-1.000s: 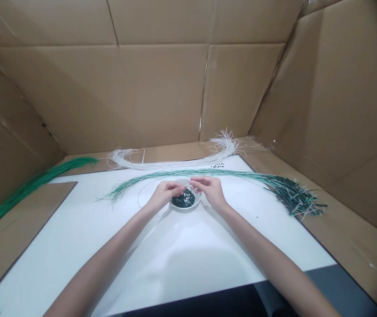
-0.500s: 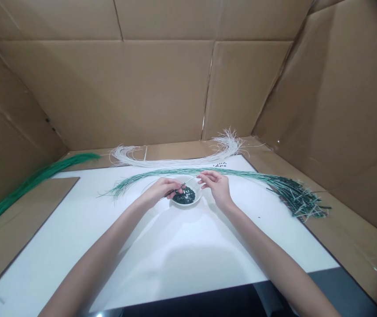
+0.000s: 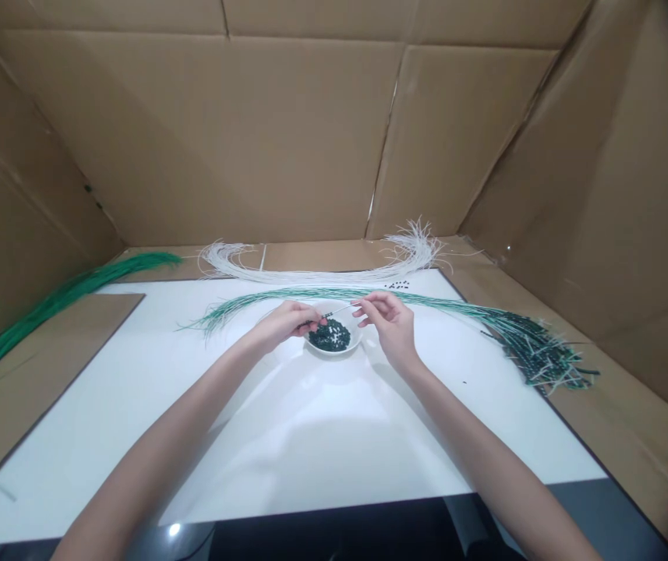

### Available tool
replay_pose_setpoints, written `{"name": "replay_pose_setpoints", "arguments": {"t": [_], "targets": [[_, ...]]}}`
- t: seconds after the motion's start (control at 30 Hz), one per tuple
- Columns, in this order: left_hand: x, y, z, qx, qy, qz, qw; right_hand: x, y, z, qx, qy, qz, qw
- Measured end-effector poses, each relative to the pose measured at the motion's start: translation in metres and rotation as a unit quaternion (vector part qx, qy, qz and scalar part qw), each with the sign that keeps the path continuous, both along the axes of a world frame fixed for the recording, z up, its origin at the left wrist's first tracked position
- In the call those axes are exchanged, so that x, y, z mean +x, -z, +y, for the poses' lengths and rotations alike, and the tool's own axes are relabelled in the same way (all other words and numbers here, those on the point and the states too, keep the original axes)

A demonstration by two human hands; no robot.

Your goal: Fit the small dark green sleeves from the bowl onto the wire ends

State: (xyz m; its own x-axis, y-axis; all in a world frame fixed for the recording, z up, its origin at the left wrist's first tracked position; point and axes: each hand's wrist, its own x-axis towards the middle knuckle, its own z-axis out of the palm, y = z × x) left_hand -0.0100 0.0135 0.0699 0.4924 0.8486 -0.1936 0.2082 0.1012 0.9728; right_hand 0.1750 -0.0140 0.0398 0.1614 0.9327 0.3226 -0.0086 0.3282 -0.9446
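Observation:
A thin white strand is stretched between my two hands, with small dark beads on it close to the left fingertips. My left hand pinches the beaded part, its fingers closed at the left rim of the bowl. At the other end, my right hand grips the strand between thumb and forefinger. Below them stands a white bowl holding many tiny dark green beads. Details under the left fingers are hidden.
Behind the hands lies a long bundle of green strands, its right end thick with dark beads. White strands curve farther back. Loose beads sit nearby. Green fibres lie left. Cardboard walls surround the white tabletop.
The camera view has shifted slightly. My left hand has turned a little, and the strand still runs between both hands over the bowl.

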Motion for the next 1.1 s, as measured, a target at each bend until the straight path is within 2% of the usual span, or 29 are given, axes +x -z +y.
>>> {"name": "replay_pose_setpoints", "arguments": {"t": [0.07,0.13,0.2,0.27,0.3,0.37,0.5,0.63,0.8,0.97,1.1], "targets": [[0.001,0.000,0.000,0.007,-0.005,0.003,1.000,0.000,0.000,-0.002,0.033,0.024,-0.065,0.997],[0.001,0.001,0.000,0.012,-0.011,0.012,1.000,0.000,0.000,-0.005,0.110,0.069,-0.187,0.974],[0.002,0.001,0.000,0.020,-0.017,0.019,0.999,-0.002,0.000,-0.009,0.199,0.096,-0.331,0.917],[0.003,-0.001,-0.001,0.037,-0.014,0.025,0.999,-0.006,-0.001,-0.012,0.251,0.093,-0.445,0.855],[0.003,-0.002,-0.003,0.046,-0.010,0.029,0.998,-0.009,-0.001,-0.014,0.261,0.088,-0.480,0.833],[0.005,-0.005,-0.005,0.060,-0.002,0.041,0.997,-0.015,-0.001,-0.015,0.261,0.078,-0.510,0.816],[0.005,-0.008,-0.009,0.074,0.011,0.054,0.996,-0.018,0.001,-0.011,0.225,0.055,-0.488,0.842],[0.001,-0.002,-0.005,0.079,0.029,0.052,0.995,-0.014,0.003,-0.005,0.184,0.035,-0.447,0.875],[-0.004,0.003,0.004,0.067,0.017,0.058,0.996,-0.011,0.002,-0.003,0.150,0.041,-0.396,0.905],[-0.005,0.004,0.007,0.116,0.019,0.077,0.990,-0.011,0.002,-0.002,0.123,0.043,-0.355,0.926],[-0.004,0.006,0.006,0.145,0.000,0.080,0.986,-0.012,0.003,-0.002,0.117,0.053,-0.348,0.929]]}}
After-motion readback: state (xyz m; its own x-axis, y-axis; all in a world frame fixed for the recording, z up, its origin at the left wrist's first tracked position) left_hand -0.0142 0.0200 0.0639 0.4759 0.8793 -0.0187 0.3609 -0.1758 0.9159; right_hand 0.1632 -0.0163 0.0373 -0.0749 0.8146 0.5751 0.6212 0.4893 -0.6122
